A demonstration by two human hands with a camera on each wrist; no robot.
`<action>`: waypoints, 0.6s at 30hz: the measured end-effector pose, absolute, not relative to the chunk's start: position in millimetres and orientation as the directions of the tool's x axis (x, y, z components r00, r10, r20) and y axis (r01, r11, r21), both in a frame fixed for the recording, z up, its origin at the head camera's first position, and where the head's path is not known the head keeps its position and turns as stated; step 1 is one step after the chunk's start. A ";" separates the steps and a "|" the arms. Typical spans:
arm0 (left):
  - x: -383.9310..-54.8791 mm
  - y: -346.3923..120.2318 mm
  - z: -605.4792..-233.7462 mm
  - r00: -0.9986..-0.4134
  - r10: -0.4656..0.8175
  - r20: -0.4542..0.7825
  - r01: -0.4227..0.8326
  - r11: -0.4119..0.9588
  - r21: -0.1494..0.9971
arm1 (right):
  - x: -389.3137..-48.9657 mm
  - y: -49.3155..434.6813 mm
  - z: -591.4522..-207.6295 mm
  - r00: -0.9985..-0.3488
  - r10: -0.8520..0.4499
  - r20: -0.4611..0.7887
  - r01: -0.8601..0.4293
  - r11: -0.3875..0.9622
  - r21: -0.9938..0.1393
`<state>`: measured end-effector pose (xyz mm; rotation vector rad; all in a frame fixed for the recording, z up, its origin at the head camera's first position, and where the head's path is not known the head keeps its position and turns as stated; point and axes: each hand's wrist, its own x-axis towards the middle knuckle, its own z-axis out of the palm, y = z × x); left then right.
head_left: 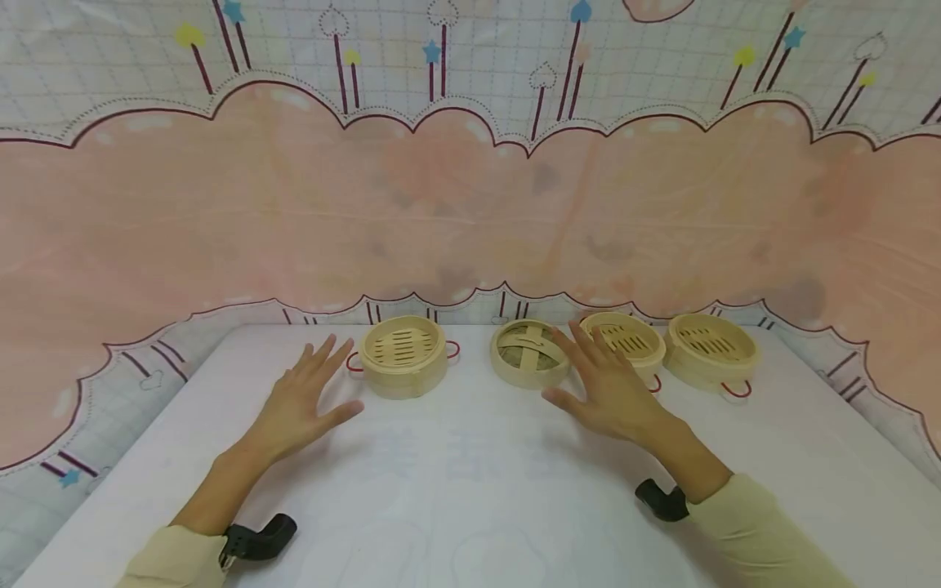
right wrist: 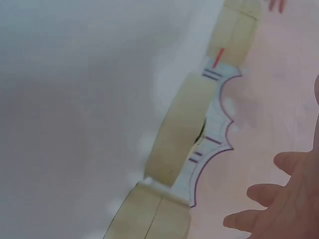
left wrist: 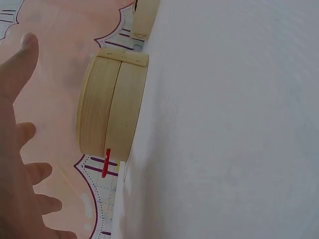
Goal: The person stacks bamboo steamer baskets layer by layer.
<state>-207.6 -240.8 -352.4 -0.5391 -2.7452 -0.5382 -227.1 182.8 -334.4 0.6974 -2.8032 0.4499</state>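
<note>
Four round bamboo steamer pieces line the far edge of the table. My left hand [head_left: 294, 404] hovers with spread fingers just left of a slatted steamer [head_left: 404, 363] with red handles; its side wall also shows in the left wrist view. Farther right sits a steamer base [head_left: 525, 367] with a crossing strip inside. My right hand [head_left: 617, 400], fingers extended and holding nothing, overlaps part of that base and of a slatted steamer [head_left: 639, 339] behind it in the head view. At the right end stands another slatted steamer [head_left: 713, 351] with a red handle.
The white table [head_left: 441, 506] carries faint printed marks. Behind it hangs a patterned cloth [head_left: 441, 220] with pink scallops and candle drawings. A black wrist mount [head_left: 259, 539] sticks out by the left sleeve, and a similar black mount [head_left: 662, 500] by the right.
</note>
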 end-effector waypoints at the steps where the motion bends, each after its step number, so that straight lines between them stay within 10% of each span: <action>1: -208.1 -240.4 -353.3 -0.889 0.297 0.349 0.411 0.854 0.319 | -227.1 180.2 -333.9 -0.864 -0.418 0.282 -0.488 0.834 -0.259; 18: -223.0 -232.4 -360.4 -0.884 0.271 0.380 0.445 0.737 0.510 | -236.6 124.5 -332.1 -0.824 -0.478 0.304 -0.566 0.725 -0.392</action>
